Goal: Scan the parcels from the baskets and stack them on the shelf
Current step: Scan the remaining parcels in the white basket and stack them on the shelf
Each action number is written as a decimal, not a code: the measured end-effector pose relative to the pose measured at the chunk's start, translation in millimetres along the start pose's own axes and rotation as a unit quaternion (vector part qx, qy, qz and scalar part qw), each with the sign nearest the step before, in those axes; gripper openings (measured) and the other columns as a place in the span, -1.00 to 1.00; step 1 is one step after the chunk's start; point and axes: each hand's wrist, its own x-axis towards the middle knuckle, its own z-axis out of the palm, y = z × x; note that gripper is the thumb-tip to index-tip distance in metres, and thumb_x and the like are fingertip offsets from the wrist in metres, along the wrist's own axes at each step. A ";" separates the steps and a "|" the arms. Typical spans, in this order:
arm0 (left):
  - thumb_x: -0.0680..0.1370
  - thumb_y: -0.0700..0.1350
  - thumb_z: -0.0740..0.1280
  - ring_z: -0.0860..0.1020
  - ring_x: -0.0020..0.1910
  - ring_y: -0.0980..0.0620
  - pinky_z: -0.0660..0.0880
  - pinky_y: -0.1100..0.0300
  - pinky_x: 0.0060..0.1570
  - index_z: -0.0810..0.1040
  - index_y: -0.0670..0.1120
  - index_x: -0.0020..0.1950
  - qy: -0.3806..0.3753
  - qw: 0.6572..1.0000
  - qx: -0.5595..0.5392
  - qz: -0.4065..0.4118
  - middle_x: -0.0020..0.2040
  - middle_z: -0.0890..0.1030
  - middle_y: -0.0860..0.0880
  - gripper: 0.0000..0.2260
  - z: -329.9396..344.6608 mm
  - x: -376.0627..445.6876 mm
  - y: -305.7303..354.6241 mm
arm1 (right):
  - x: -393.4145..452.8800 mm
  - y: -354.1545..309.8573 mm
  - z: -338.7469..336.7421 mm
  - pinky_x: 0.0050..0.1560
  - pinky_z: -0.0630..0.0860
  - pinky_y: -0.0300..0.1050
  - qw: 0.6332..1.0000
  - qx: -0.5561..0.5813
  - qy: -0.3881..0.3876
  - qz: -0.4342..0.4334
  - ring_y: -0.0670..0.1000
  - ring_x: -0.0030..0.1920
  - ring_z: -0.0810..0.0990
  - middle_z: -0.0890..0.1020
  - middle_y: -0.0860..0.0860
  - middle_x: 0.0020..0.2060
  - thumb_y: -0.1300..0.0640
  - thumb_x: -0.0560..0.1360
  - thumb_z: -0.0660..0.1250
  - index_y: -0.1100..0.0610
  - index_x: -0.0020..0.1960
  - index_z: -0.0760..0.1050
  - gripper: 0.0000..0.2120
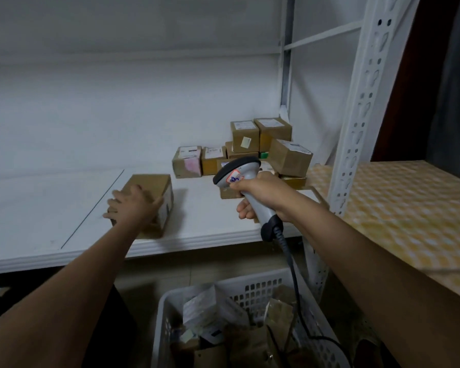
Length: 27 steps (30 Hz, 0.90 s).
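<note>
Cardboard parcel [154, 193] is lying on the white shelf [210, 224] under the spread left hand [132, 205]; best sliding it flush toward the stacked parcels [250, 150] while the right hand [260, 195] is gripping the barcode scanner [243, 179].

Both arms reach forward from the bottom corners of the view, bare to the wrist and nearly straight. The left arm runs up and to the right, and the left hand [132, 205] lies palm down on top of a cardboard parcel [154, 193], fingers spread and pointing up and left, thumb along the near right edge; motion blur softens the fingers. The right arm comes in from the lower right, its wrist bent slightly inward. The right hand [260, 195] is wrapped round the grip of a barcode scanner [239, 176], thumb on top near the head, the remaining fingers curled under the handle.
</note>
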 end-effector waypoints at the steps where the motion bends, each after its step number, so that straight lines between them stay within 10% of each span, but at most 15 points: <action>1: 0.49 0.37 0.31 0.05 0.54 -0.38 0.05 -0.40 0.44 0.25 -0.08 0.48 -0.028 0.999 0.031 0.007 0.57 0.05 -0.34 -0.25 2.2 3.0 -2.9 | 4.9 -1.6 4.9 -0.45 0.54 -0.22 1.000 -0.008 -0.003 -0.001 0.04 -0.44 0.64 0.66 0.22 -0.30 0.04 0.57 0.34 0.35 0.17 0.44 -0.62; 10: 0.60 0.16 0.30 0.16 0.45 -0.30 0.45 -0.27 0.22 0.43 -0.02 0.41 0.006 0.992 0.043 0.120 0.42 0.27 -0.24 -0.56 13.0 49.2 -44.6 | 67.8 -5.9 48.6 -0.44 0.58 -0.23 0.998 -0.067 -0.006 0.005 0.06 -0.44 0.66 0.66 0.19 -0.33 0.03 0.58 0.33 0.38 0.19 0.45 -0.59; 20: 0.61 -0.06 0.23 0.31 0.35 -0.34 0.36 -0.05 0.19 0.54 -0.24 0.24 0.075 0.990 0.075 0.091 0.28 0.43 -0.38 -0.68 46.0 152.9 -22.3 | 152.4 10.1 85.4 -0.50 0.52 -0.23 0.995 -0.084 -0.021 0.039 0.03 -0.50 0.61 0.62 0.19 -0.34 0.03 0.61 0.29 0.37 0.40 0.30 -0.48; 27: 0.64 -0.16 0.15 0.22 0.46 -0.27 0.31 -0.14 0.36 0.43 -0.24 0.33 0.056 0.986 -0.030 0.153 0.42 0.33 -0.28 -0.69 89.9 212.4 25.2 | 208.7 24.9 87.7 -0.43 0.54 -0.23 0.991 -0.081 -0.032 0.106 -0.03 -0.55 0.58 0.59 0.15 -0.35 -0.04 0.62 0.27 0.39 0.04 0.49 -0.57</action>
